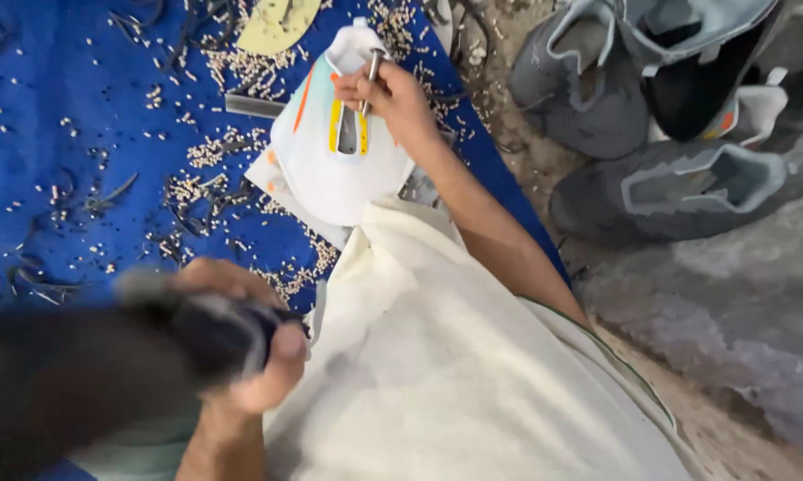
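We look down over our own lap, cream cloth [473,374] across it, at a blue mat [90,116] strewn with small pale punchings [232,62] and dark curled offcuts [108,196].

Right hand [393,98]: closed around a slim metal punch [372,71], pinched between thumb and fingers. The punch stands nearly upright, tip down on the white shoe piece [330,151]. We judge the upright hold keeps the tip square to the material so that it cuts clean through.

The shoe piece lies flat on the mat, just ahead of our lap, with a yellow-edged slot [348,134] and orange streaks. The punch tip sits beside the slot's upper end. A second pale sheet [286,191] shows under it; we judge the layers are stacked on the mat so that the blow has a firm yet yielding base.

Left hand [241,338]: wrapped tight around a dark handle [214,330], most likely a mallet, though motion blur hides the head. It is held near our body, well apart from the punch, low in the view.

A yellowish cut panel [277,22] lies at the far edge of the mat. To the right, off the mat on grey ground, grey shoe uppers [669,187] sit in a loose pile, within reach but clear of the striking spot. The punchings cluster thickest around the shoe piece, which suits a fixed working spot.
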